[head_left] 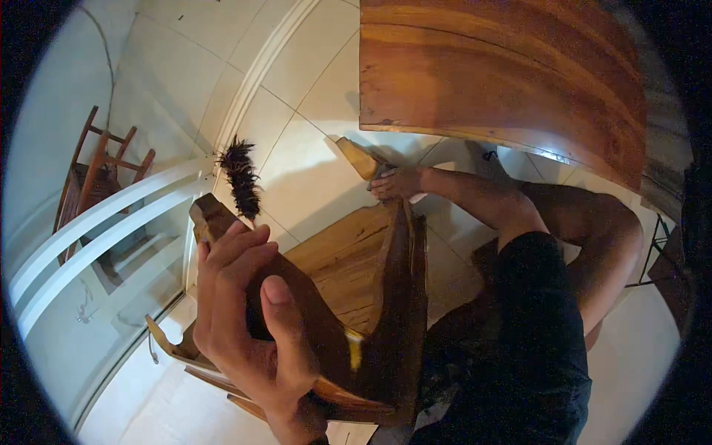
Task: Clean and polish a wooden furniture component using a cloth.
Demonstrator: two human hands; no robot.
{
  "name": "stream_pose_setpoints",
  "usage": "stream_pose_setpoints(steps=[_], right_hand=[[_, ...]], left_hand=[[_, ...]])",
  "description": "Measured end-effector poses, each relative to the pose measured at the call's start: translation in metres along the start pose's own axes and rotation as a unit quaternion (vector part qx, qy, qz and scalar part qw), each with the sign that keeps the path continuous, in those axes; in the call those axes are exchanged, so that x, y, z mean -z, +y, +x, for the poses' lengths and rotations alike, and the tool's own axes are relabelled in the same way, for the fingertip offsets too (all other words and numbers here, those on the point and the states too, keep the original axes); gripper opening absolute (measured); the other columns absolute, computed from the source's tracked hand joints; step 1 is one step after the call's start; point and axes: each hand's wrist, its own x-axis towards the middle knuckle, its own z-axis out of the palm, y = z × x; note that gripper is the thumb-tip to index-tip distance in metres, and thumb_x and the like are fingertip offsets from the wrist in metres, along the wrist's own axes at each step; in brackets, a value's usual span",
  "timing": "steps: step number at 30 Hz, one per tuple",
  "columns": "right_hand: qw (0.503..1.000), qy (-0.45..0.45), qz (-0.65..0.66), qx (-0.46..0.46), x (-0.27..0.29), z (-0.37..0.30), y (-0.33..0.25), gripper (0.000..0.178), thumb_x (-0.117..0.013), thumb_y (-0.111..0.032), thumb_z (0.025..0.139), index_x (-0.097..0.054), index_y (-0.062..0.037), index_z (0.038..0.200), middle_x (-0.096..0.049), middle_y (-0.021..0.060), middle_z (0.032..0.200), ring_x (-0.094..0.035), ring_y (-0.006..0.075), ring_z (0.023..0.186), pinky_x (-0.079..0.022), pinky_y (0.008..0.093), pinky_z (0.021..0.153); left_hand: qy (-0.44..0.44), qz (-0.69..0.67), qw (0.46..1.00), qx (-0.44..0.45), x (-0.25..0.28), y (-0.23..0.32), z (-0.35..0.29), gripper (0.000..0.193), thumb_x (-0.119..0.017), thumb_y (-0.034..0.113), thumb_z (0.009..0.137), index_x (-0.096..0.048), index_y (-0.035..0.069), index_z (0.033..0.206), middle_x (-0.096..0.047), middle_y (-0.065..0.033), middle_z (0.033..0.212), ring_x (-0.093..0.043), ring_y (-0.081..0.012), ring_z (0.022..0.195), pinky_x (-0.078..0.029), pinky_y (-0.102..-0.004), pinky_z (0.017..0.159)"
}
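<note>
A wooden chair [345,252] with plank panels and dark rails lies tipped on the floor before me. My left hand [252,319] is raised close to the camera over its dark rail. The thumb stands apart from the lightly bent fingers, and nothing shows between them. A dark feather duster [241,178] appears just past those fingertips; its handle is mostly hidden. Farther off, my right hand [399,182] is closed over the chair's far end, by a pale tapered leg [357,158]. A small white scrap, perhaps cloth, peeks out beneath this palm.
A large polished wooden tabletop [497,81] spans the upper right, above my right forearm. White curved bars [111,215] and glass stand at the left, with another wooden chair [100,170] behind them. My bent knee [619,222] is at the right, on cream floor tiles.
</note>
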Motion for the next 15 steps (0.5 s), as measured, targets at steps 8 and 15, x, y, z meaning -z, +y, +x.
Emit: stream_pose_setpoints(steps=[8,15], right_hand=[[0.956,0.274,-0.103,0.018,-0.024,-0.013,0.006,0.057,-0.048,-0.013,0.097,-0.039,-0.0242,0.152,-0.031,-0.0036,0.166,-0.031,0.0167,0.153,-0.025,0.0417,0.127],[0.826,0.129,-0.548,-0.024,0.004,-0.001,-0.006,0.05,-0.048,-0.009,0.096,-0.049,-0.0263,0.143,-0.039,-0.0052,0.161,-0.033,0.0166,0.151,-0.022,0.0442,0.128]], left_hand=[[-0.002,0.004,1.0,0.012,-0.001,-0.001,-0.001,0.039,-0.059,0.031,0.095,-0.07,-0.005,0.095,-0.073,-0.0205,0.102,-0.066,-0.0377,0.109,-0.038,-0.052,0.112],[-0.007,-0.028,0.999,0.023,-0.002,0.0,0.0,0.037,-0.056,0.03,0.097,-0.071,-0.004,0.098,-0.073,-0.0203,0.102,-0.067,-0.0401,0.108,-0.038,-0.0548,0.112]])
